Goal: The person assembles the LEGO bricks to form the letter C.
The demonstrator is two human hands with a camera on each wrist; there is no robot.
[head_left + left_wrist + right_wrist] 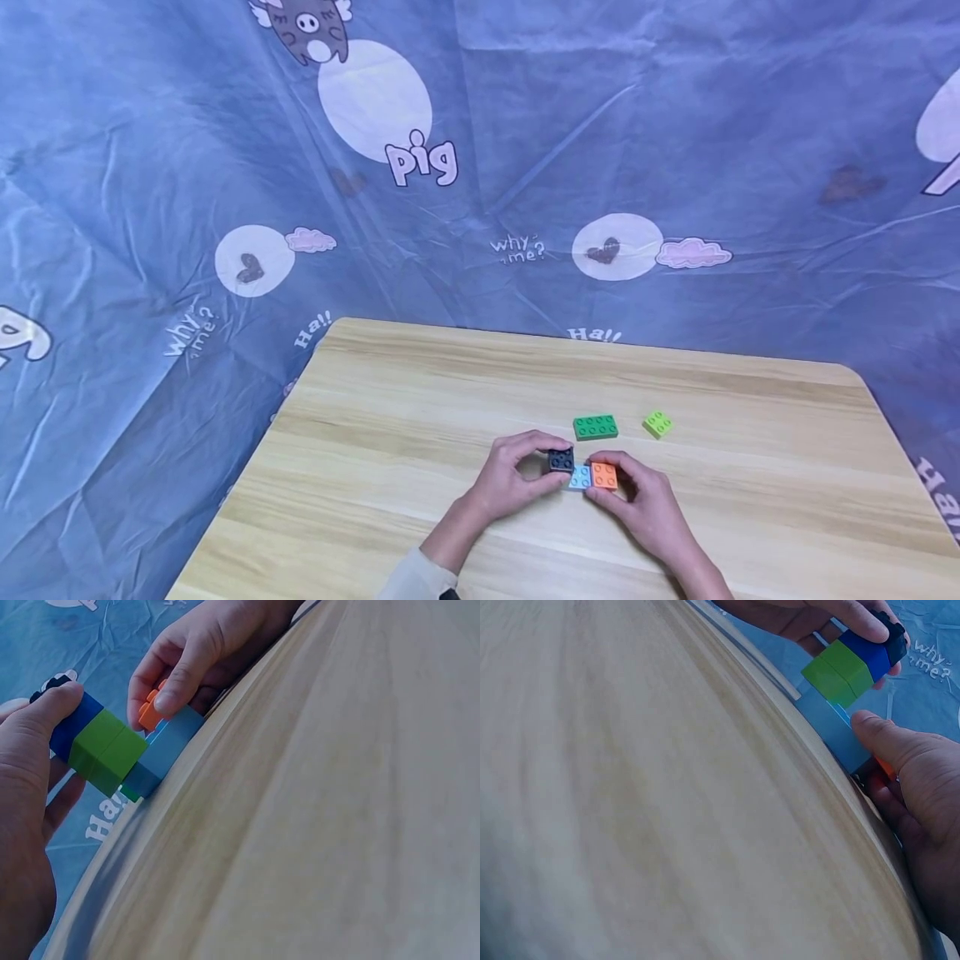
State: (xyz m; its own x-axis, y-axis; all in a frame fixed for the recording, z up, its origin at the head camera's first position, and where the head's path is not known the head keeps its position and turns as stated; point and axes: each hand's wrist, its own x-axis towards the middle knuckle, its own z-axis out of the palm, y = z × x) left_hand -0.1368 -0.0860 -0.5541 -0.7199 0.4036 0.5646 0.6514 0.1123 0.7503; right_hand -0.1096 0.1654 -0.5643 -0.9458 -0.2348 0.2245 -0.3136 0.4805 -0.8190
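Observation:
My left hand (pixel 512 479) grips a stack of toy building bricks between thumb and fingers. The stack has a black brick (pixel 561 460) on top, a dark blue brick (pixel 867 654) below it and two lime green layers (pixel 109 752) at the bottom. In both wrist views it tilts over the left end of a long light blue brick (pixel 166 748) that lies on the table. An orange brick (pixel 604 475) sits on the right end of the light blue one. Around that end, my right hand (pixel 647 502) pinches with thumb and fingers.
Beyond the hands, a green eight-stud brick (pixel 596 428) lies on the wooden table (pixel 420 400). To its right is a small lime brick (pixel 658 424), turned at an angle. A blue printed cloth (pixel 510 125) hangs behind the table and along its left side.

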